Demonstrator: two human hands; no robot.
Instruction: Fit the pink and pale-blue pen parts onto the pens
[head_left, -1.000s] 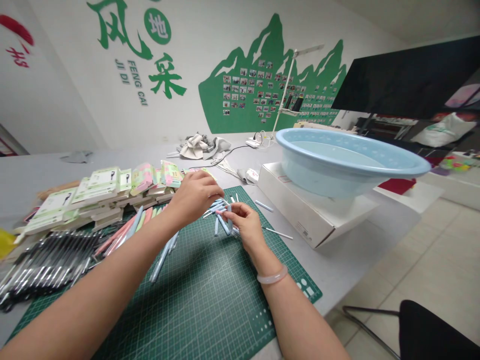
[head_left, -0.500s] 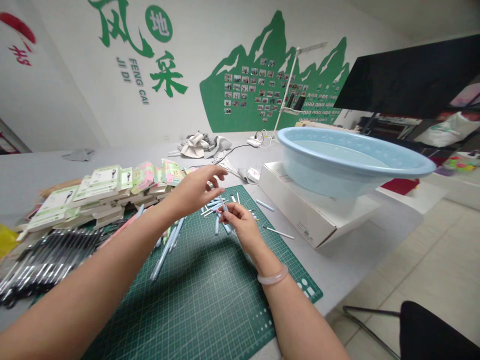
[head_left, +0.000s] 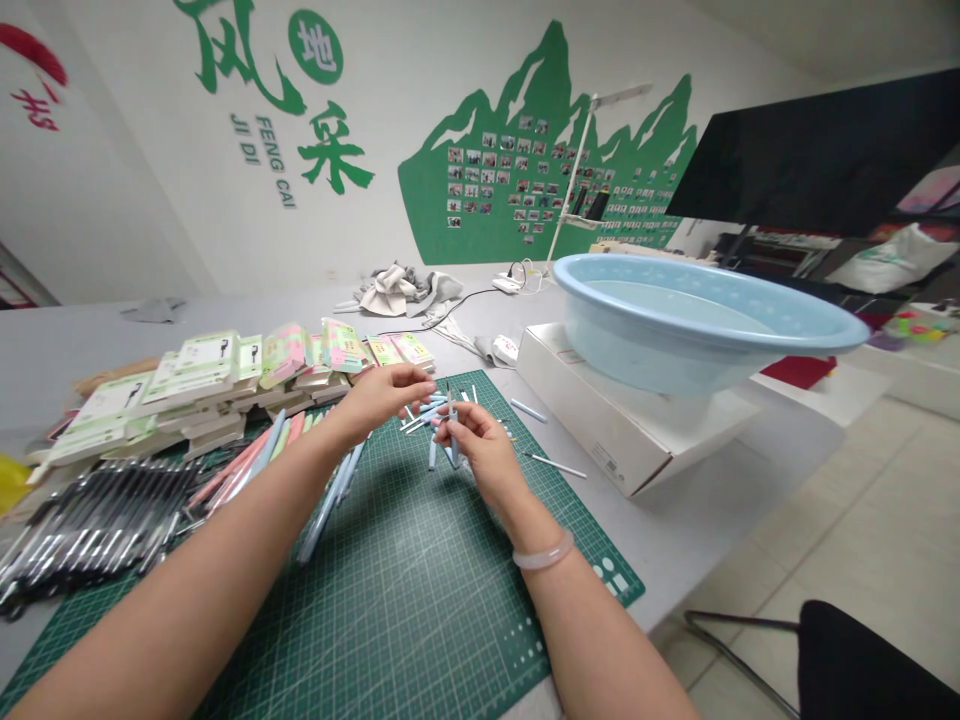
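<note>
My right hand is closed around a light blue pen, held nearly upright with its thin dark tip pointing up. Just left of that tip is my left hand, its thumb and fingertips drawn together. Whatever those fingertips hold, if anything, is too small to make out. Beneath and behind both hands, several loose light blue and white pen parts lie on the green cutting mat. Longer light blue pen barrels rest on the mat beside my left forearm.
Left of the mat lie a row of black and clear pens and piled white-and-green boxes. A blue basin sits on a white carton at right. Cloths lie at the back; a black chair stands lower right.
My left hand has lowered slightly and moved left, and its spread fingers have come together. The pen in my right hand now stands more upright, with its dark tip showing.
</note>
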